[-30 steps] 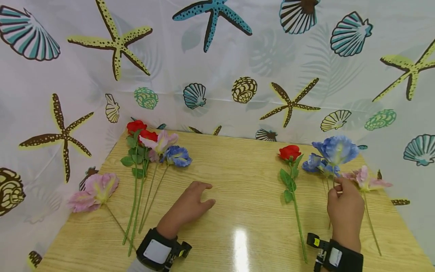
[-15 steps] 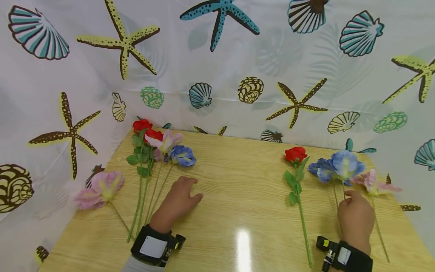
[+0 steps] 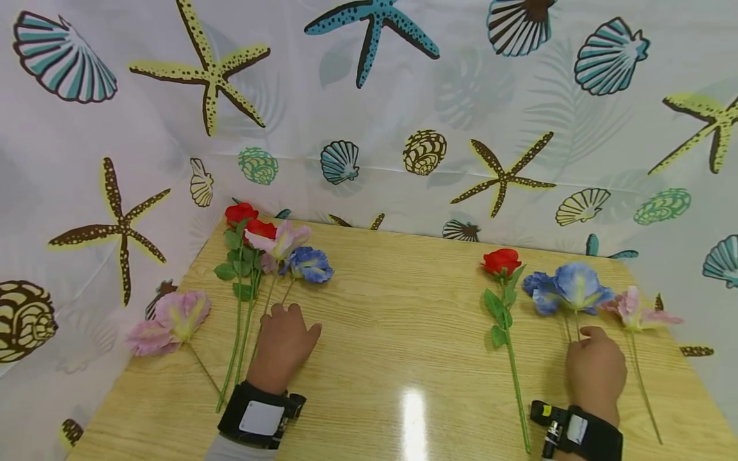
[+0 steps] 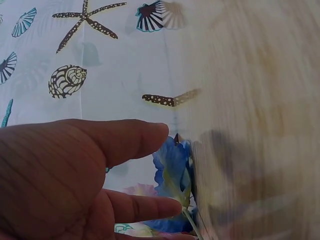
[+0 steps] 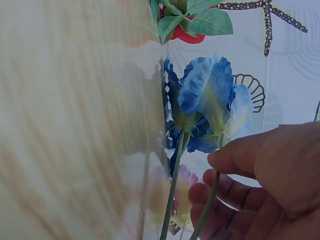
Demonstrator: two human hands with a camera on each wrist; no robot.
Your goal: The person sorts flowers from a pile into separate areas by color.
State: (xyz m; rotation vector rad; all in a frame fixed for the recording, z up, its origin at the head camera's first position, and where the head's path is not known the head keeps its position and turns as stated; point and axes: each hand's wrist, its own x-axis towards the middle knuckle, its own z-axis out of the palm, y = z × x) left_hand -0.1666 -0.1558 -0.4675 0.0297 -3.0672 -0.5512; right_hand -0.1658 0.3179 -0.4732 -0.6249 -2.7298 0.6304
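Note:
At the right of the table, my right hand (image 3: 596,368) pinches the green stem of a blue artificial flower (image 3: 576,283) between thumb and fingers. A second blue flower (image 3: 543,293) lies just left of it; its stem (image 5: 173,192) runs alongside in the right wrist view. My left hand (image 3: 282,346) hovers near the left bunch, thumb spread and fingers extended, gripping nothing. Beyond its fingers is a blue flower (image 4: 172,167), next to a pale pink flower (image 3: 280,240). The left hand covers the lower parts of their stems.
Two red roses (image 3: 259,229) lie at the back left, and a pink flower (image 3: 175,323) lies at the left edge. A single red rose (image 3: 501,261) and a pink flower (image 3: 631,310) flank the blue pair. A patterned cloth (image 3: 380,192) hangs behind the wooden table (image 3: 403,307).
My right hand has brought the blue flower down toward the table, beside the other blue one. The left hand has moved left, over the stems of the left bunch. The head view shifted slightly.

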